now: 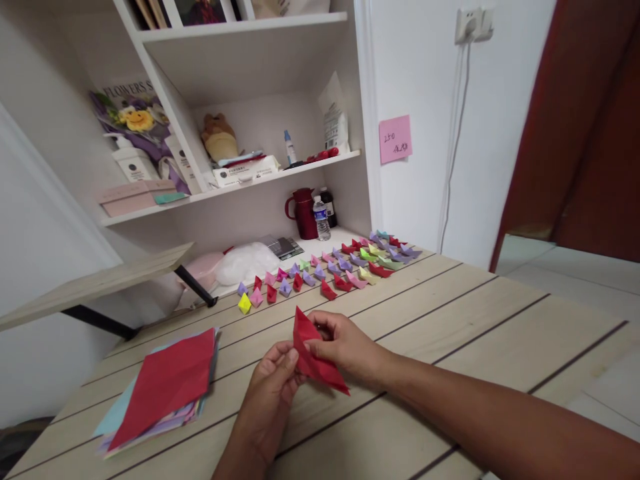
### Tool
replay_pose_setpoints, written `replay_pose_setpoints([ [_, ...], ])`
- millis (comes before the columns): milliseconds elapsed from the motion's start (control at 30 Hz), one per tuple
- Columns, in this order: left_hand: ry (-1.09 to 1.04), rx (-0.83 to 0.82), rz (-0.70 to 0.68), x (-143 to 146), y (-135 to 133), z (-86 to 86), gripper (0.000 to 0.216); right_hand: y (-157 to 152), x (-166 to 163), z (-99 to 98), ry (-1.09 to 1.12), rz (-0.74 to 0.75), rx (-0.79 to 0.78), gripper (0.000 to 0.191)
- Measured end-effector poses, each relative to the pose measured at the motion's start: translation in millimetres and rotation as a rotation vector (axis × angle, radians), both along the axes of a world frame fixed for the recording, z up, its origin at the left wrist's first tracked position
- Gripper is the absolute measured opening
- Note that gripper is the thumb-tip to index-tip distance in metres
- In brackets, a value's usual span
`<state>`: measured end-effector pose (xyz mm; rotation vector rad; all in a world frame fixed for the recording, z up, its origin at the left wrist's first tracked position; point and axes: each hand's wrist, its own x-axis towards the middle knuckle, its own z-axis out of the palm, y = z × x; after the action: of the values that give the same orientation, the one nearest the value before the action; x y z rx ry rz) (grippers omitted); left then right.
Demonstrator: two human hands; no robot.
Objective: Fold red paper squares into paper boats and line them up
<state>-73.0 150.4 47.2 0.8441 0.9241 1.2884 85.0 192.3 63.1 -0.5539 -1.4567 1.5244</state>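
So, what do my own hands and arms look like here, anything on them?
Your left hand and right hand are ungloved, with no watch or bracelet showing. No sleeve appears on either forearm. Some fingers are partly hidden, so I can't rule out rings.

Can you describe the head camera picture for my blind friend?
A left hand and right hand hold a folded red paper piece over a pale slatted table. Beyond are rows of small colourful paper boats; left lies a red-topped stack of coloured paper.
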Motion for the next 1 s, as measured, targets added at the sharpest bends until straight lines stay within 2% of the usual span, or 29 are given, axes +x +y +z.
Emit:
replay_pose_setpoints([
  [167, -0.083, 0.005, -0.087, 1, 0, 2.7, 0.026, -8, 3, 11.4, -0.015, 0.049, 0.056, 0.044],
  [267, -0.092, 0.006, -0.084, -1, 0, 2.6, 0.028, -11, 2, 14.1, -0.025, 0.032, 0.086, 0.052],
  [467, -0.027, 0.014, 0.044, -2, 1, 0.6, 0.027, -4, 1, 5.6, -0.071, -0.044, 0.1, 0.035],
  [567, 0.023, 0.023, 0.101, -1, 1, 1.9, 0.028, -1, 1, 0.9, -0.062, -0.061, 0.014, 0.04],
  [667, 0.076, 0.033, 0.138, 0, -2, 4.5, 0.029, -1, 0, -1.8, -0.036, -0.014, -0.101, 0.048],
  [833, 0.155, 0.042, 0.127, 5, -4, 6.6, 0.028, -3, -4, -6.9, -0.081, 0.011, -0.118, 0.026],
  [1000, 0.275, 0.054, 0.08, 7, -3, 4.8, 0.029, -1, -4, -11.4, -0.191, -0.008, -0.077, 0.021],
])
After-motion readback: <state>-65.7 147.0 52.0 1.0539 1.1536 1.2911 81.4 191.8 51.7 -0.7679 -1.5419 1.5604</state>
